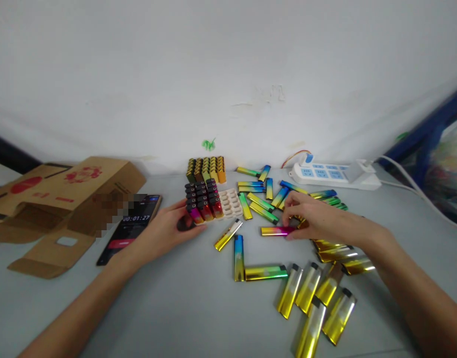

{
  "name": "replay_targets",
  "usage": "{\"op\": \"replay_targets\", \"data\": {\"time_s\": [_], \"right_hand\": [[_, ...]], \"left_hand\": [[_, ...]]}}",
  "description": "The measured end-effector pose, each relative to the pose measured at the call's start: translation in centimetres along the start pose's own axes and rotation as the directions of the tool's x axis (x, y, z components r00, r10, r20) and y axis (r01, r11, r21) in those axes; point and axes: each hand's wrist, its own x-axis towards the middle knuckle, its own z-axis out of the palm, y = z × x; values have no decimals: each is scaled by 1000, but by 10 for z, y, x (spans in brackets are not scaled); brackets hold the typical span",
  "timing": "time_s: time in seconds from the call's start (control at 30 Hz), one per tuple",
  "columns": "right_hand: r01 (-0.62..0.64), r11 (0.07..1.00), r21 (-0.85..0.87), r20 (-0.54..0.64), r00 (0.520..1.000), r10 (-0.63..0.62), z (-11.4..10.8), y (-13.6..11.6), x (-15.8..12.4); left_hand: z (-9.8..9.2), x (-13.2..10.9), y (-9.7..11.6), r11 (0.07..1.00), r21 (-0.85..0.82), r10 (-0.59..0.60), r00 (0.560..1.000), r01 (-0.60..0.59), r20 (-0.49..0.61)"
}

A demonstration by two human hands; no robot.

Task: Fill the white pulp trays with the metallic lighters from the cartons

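While the left hand point(171, 227), grip unclear, cups a white slotted tray point(232, 204), the right hand point(316, 214) pinches a metallic yellow-magenta lighter point(271, 231).

Soft, slightly dim light fell on the wall point(228, 59), greying toward the edges. The lighters point(309, 288) threw back pale glints; a faint shadow lay by the right forearm point(403, 276) on the worktop point(198, 313). Detail blurred, the sides stretched, and pixel squares hid part of the phone point(133, 228).
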Motion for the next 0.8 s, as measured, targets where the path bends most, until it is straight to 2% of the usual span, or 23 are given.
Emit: {"op": "replay_targets", "data": {"time_s": [0.1,0.27,0.4,0.53,0.63,0.73,0.8], "right_hand": [[36,999,26,-21,999,-36,0,-5,0],[66,985,162,-49,997,-58,-6,-13,5],[68,914,399,-84,996,-37,0,-19,14],[56,735,676,-172,982,82,15,-27,22],[109,529,842,-212,967,138,28,-35,27],[139,346,928,-197,971,137,39,-43,29],[129,286,950,-181,970,165,43,-47,30]], "left_hand": [[0,1,2,1000,13,-2,1000,2,8],[0,1,0,1000,18,-5,1000,4,7],[0,1,1,1000,17,11,1000,-11,7],[0,-1,1,1000,18,10,1000,-10,8],[1,-1,-2,1000,28,12,1000,-12,3],[2,-1,-3,999,30,21,1000,-21,-2],[2,-1,-3,999,29,22,1000,-22,-3]]}}
